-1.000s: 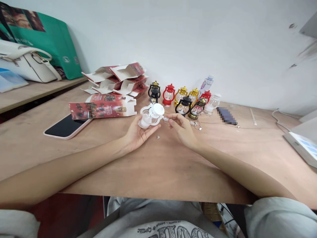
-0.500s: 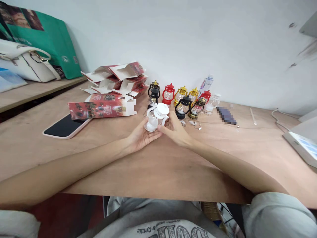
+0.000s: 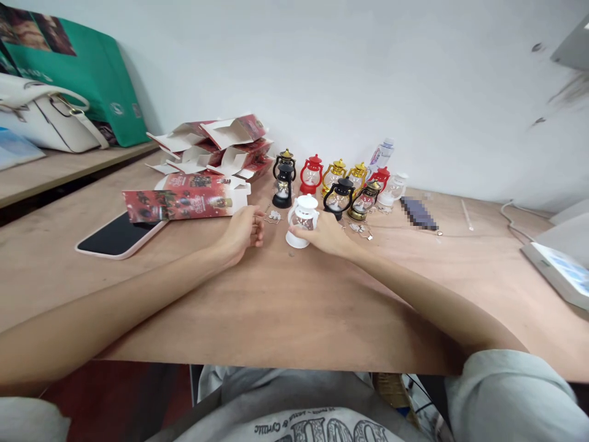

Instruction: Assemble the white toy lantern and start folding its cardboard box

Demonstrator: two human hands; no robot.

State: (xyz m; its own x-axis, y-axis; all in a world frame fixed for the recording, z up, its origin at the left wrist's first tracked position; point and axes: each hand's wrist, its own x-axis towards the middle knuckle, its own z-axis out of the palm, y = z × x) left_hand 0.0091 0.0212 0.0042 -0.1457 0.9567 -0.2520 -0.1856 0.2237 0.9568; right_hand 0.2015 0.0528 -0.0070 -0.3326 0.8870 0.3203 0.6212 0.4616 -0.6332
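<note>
A small white lantern (image 3: 299, 239) with a clear middle stands upright on the wooden table (image 3: 276, 307). My right hand (image 3: 327, 234) grips it from the right side, thumb across its front. Left of it, my left hand (image 3: 242, 233) is apart from the lantern, fingers loosely curled with nothing visible in them. Just past those fingertips lies a small tag with a thin metal loop (image 3: 275, 215). Behind the white lantern stand a black lantern (image 3: 282, 193), a red lantern (image 3: 311, 175), a gold lantern (image 3: 335, 175) and several more.
Opened red boxes (image 3: 221, 150) are piled at the back left. A flat red box (image 3: 184, 202) overlaps a phone (image 3: 115, 236). A clear bottle (image 3: 381, 153) leans by the wall. To the right are a blurred dark object (image 3: 418, 213) and a white device (image 3: 559, 270).
Both hands held the white lantern tilted. It now stands upright on the table, slightly to the right. My left hand has let go and moved left; my right hand keeps hold.
</note>
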